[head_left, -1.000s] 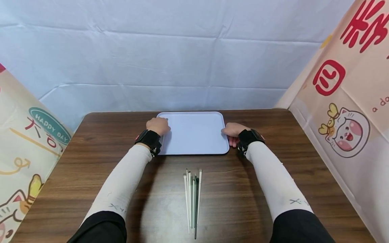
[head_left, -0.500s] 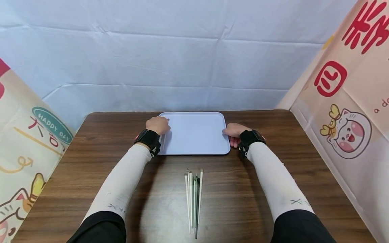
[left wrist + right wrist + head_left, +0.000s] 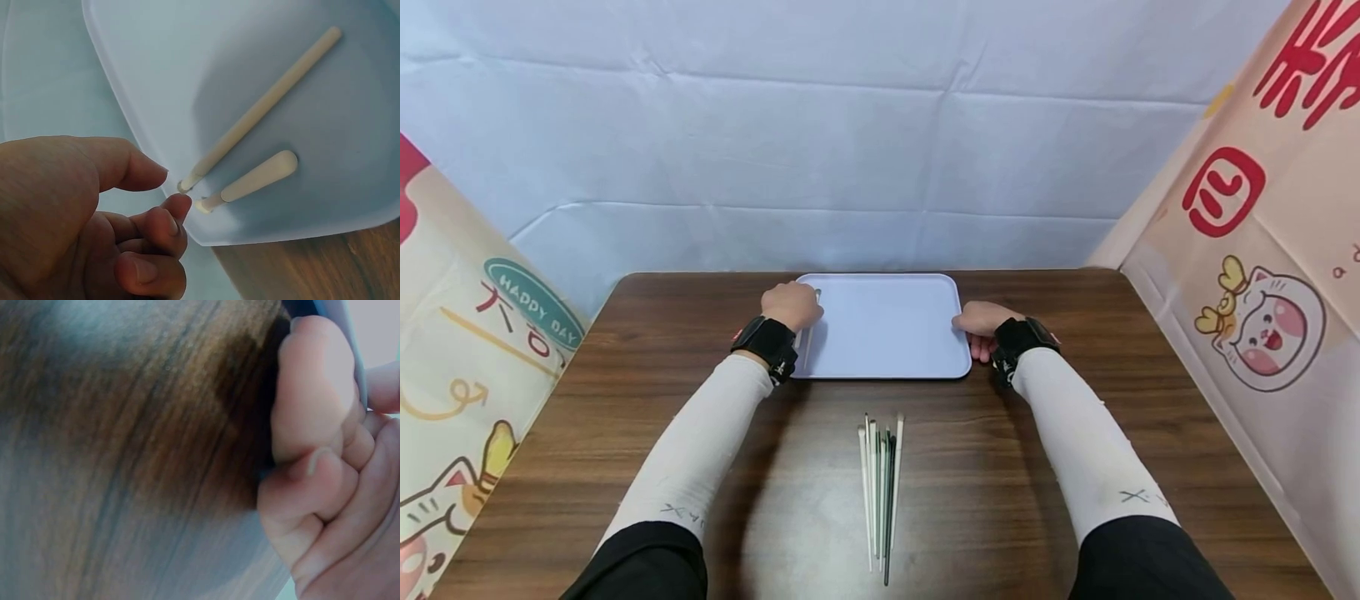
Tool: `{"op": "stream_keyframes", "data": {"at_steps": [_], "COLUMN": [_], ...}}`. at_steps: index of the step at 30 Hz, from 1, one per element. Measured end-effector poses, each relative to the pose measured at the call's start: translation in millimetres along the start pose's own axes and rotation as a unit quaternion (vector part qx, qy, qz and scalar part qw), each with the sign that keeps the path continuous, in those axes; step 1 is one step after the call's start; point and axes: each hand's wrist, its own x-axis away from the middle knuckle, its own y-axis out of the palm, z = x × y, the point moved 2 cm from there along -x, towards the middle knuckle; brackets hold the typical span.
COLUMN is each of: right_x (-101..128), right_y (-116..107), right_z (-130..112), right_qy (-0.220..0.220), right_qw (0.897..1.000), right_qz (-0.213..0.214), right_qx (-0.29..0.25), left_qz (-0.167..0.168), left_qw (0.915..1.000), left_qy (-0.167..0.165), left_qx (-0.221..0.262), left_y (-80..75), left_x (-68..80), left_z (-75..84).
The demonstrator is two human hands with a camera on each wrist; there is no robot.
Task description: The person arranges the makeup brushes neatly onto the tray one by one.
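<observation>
A pale rectangular tray (image 3: 887, 333) lies on the dark wood desk (image 3: 1075, 317), toward its far edge; the left hand (image 3: 791, 306) rests at the tray's left rim, fingers curled over it, beside a pale stick (image 3: 811, 321) lying along that rim inside the tray; the right hand (image 3: 981, 321) rests against the right rim; both wrists wear black straps over white sleeves; nearer the person, well apart from the tray, a bundle of chopsticks (image 3: 880, 492), white and dark green, lies lengthwise on the desk.
</observation>
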Motion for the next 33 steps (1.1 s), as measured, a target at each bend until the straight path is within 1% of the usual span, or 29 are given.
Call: {"op": "stream_keyframes", "data": {"at_steps": [7, 10, 13, 16, 22, 33], "right_x": [7.7, 10.2, 10.5, 9.9, 6.8, 11.5], "right_y": [-0.3, 0.0, -0.4, -0.5, 0.5, 1.2], "right_z": [-6.2, -7.9, -7.5, -6.2, -3.8, -5.6], "right_qy": [-0.001, -0.003, -0.004, -0.006, -0.008, -0.008], "right_qw": [1.000, 1.000, 1.000, 1.000, 1.000, 1.000], "right_qz": [0.006, 0.005, 0.004, 0.006, 0.004, 0.006], "right_qx": [0.004, 0.007, 0.006, 0.008, 0.006, -0.002], "left_qz": [-0.014, -0.019, -0.016, -0.006, 0.012, 0.007], "left_qw": [0.9998, 0.9997, 0.9997, 0.9997, 0.9993, 0.9992], "left_qy": [0.012, 0.012, 0.011, 0.011, 0.018, 0.028], "left_qx": [-0.007, -0.012, -0.015, -0.021, -0.032, -0.030], "left_y": [1.0, 2.3, 4.2, 5.2, 4.9, 9.6], "left_x": [2.6, 2.6, 2.1, 4.1, 13.2, 26.2], "left_z": [2.5, 2.9, 3.3, 4.3, 5.8, 5.1]}}
